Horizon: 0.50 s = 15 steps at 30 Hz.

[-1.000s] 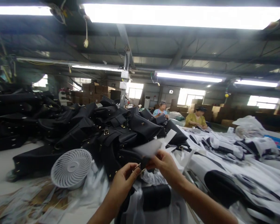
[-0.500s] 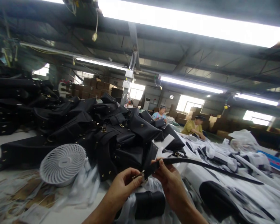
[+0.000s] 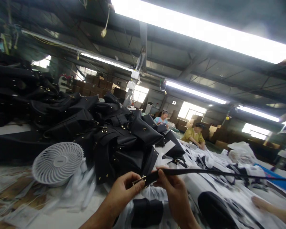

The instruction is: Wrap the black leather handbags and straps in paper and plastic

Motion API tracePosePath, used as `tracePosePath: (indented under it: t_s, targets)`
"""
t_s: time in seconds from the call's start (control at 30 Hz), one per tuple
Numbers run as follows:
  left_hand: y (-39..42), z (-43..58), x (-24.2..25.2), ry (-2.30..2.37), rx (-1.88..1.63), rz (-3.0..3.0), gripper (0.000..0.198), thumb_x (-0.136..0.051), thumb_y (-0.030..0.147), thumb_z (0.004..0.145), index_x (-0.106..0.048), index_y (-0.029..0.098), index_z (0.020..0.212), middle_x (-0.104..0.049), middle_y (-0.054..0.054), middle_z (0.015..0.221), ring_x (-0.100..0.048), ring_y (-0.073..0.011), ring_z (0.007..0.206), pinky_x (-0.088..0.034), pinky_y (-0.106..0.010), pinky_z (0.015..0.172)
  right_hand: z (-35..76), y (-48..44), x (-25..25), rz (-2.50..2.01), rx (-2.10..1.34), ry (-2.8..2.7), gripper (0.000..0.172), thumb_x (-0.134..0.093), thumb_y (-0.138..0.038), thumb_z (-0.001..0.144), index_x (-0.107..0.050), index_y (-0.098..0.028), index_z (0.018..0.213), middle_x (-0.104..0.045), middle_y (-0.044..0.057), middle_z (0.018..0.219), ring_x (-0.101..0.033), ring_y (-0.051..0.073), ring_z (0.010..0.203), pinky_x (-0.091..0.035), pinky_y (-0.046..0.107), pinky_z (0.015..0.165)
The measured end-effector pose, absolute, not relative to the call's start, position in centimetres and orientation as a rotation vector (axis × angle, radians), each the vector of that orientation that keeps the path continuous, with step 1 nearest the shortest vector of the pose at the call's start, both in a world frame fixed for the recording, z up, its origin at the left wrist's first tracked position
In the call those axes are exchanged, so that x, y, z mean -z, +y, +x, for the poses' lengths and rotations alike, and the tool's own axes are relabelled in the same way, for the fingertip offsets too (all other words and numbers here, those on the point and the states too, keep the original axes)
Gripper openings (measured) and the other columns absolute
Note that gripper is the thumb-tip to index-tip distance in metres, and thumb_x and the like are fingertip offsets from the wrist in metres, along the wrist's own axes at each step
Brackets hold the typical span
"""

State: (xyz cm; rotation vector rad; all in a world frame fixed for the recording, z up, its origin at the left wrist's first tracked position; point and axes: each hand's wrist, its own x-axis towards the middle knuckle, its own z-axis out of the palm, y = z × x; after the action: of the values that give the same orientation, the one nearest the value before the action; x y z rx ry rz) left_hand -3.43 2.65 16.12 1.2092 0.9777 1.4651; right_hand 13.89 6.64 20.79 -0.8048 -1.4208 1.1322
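Note:
A long black strap stretches from the middle of the view out to the right. My left hand is closed, pinching the metal buckle at the strap's near end between thumb and fingers. Just right of the buckle, my right hand grips the strap with its thumb on top; some of its fingers are hidden behind. Beneath both hands lies a black item partly wrapped in clear plastic. Black bags with gold-coloured hardware are heaped right behind my hands.
A white round fan stands at the left beside plastic-wrapped pieces. White-wrapped straps cover the right side, with a blue bin behind. Another person's hand reaches in at lower right. Two people sit farther back.
The strap's free end has swung up and now lies straighter to the right. Another person's hand has come in at the right. My grip on buckle and strap stays the same.

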Motion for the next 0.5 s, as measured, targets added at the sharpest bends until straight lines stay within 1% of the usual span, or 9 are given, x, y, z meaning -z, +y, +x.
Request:
tracePosePath:
  t_s: [0.13,0.3,0.4,0.5]
  targets:
    - [2.5,-3.3,-16.5,0.980,-1.480,1.213,0.047,-0.074,0.061,0.068,-0.061,0.017,0.079,-0.055,0.004,0.066,-0.045,-0.0108,0.060,-0.031,-0.024,0.058,13.9,6.2,-21.5,-0.818,-1.023,-1.635,0.039,-0.078,-0.051,0.074,-0.074,-0.018,0.096,-0.076,0.008,0.084,-0.070,0.021,0.063,-0.059,0.032,0.062]
    - [2.4,-3.2,-16.6,0.989,-1.512,1.193,0.046,-0.075,0.060,0.068,-0.061,0.016,0.076,-0.056,0.003,0.064,-0.044,-0.0105,0.058,-0.030,-0.025,0.057,13.4,5.9,-22.5,-0.851,-0.904,-1.818,0.038,-0.072,-0.054,0.078,-0.077,-0.019,0.091,-0.074,0.007,0.075,-0.070,0.023,0.065,-0.057,0.030,0.060]
    - [2.5,-3.2,-16.5,1.003,-1.524,1.184,0.046,-0.076,0.059,0.066,-0.061,0.016,0.074,-0.056,0.003,0.063,-0.045,-0.0108,0.058,-0.030,-0.025,0.057,13.2,5.7,-23.0,-0.836,-0.821,-1.899,0.035,-0.071,-0.051,0.079,-0.077,-0.019,0.089,-0.073,0.007,0.074,-0.068,0.022,0.062,-0.055,0.028,0.057]
    - [2.4,-3.2,-16.6,1.012,-1.542,1.177,0.045,-0.078,0.056,0.065,-0.061,0.016,0.077,-0.058,0.002,0.066,-0.047,-0.0112,0.060,-0.031,-0.025,0.057,13.2,5.3,-23.4,-0.810,-0.738,-1.972,0.030,-0.069,-0.045,0.083,-0.078,-0.019,0.093,-0.073,0.006,0.070,-0.068,0.021,0.060,-0.054,0.026,0.054]
